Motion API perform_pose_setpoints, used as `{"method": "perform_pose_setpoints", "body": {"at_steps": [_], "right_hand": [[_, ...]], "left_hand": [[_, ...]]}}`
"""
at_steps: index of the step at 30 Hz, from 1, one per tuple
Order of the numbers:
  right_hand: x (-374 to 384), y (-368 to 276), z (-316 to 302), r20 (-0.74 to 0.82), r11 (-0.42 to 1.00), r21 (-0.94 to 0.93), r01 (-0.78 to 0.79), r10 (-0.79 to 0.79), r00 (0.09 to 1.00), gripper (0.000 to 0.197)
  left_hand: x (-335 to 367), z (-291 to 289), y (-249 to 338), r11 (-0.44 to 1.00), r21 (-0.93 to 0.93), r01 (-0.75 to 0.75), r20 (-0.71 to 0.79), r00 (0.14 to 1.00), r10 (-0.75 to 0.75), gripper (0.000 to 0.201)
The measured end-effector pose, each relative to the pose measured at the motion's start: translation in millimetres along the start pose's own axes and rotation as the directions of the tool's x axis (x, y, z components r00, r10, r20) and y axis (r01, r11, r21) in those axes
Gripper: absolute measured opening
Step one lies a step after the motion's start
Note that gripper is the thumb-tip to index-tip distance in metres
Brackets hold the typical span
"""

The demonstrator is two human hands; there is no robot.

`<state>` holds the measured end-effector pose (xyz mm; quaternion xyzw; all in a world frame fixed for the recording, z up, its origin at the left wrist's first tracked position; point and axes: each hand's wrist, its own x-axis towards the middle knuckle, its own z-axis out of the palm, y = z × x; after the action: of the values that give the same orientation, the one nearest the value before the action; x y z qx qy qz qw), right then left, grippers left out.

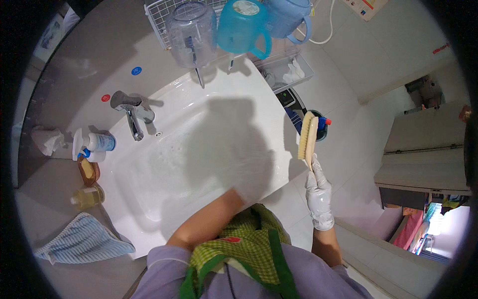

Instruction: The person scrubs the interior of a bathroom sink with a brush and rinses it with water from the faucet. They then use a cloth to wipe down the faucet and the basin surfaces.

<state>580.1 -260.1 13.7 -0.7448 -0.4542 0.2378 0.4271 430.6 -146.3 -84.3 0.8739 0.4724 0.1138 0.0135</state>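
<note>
In my right hand (319, 199), which wears a white glove, is a wooden scrub brush (308, 137). Its pale bristles face left toward the sink, and my fingers close around the handle's lower end, beside the sink's right edge. My left hand (253, 172) is over the right part of the white sink (134, 199). It is a whitish blur against the basin, so its fingers cannot be made out. A chrome faucet (133, 112) stands at the sink's back left.
Three plastic jugs, clear (191, 35), teal (242, 30) and blue (288, 20), hang upside down by a white wire rack (158, 22). Left of the sink are a spray bottle (97, 143), a soap dish (89, 172), a yellow bottle (88, 197) and a striped cloth (84, 241).
</note>
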Motion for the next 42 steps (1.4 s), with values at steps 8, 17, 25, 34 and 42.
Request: {"method": "perform_pose_setpoints", "body": {"at_steps": [8, 17, 25, 34, 42], "right_hand": [[-12, -7, -22, -0.021, 0.979, -0.028, -0.200, 0.200, 0.980, 0.045], [-9, -12, 26, 0.197, 0.982, 0.032, -0.186, 0.176, 0.965, 0.044], [-21, -84, 17, 0.406, 0.995, 0.012, 0.100, -0.096, 0.909, 0.042], [-22, -77, 19, 0.442, 0.997, 0.012, 0.078, -0.076, 0.894, 0.042], [-7, -100, 33, 0.558, 0.904, -0.429, 0.005, 0.260, 0.788, 0.041]], "left_hand": [[26, -4, 76, 0.946, -0.297, -0.130, 0.325, 0.918, 0.228, 0.068], [-179, -69, -99, 0.981, -0.115, 0.159, 0.392, 0.914, -0.102, 0.066], [-298, -180, -231, 0.824, 0.407, 0.395, 0.356, 0.762, -0.541, 0.068], [-342, -164, -187, 0.484, 0.231, 0.844, -0.041, 0.506, -0.862, 0.080], [-271, -156, -247, 0.432, 0.174, 0.885, -0.032, 0.443, -0.896, 0.081]]}}
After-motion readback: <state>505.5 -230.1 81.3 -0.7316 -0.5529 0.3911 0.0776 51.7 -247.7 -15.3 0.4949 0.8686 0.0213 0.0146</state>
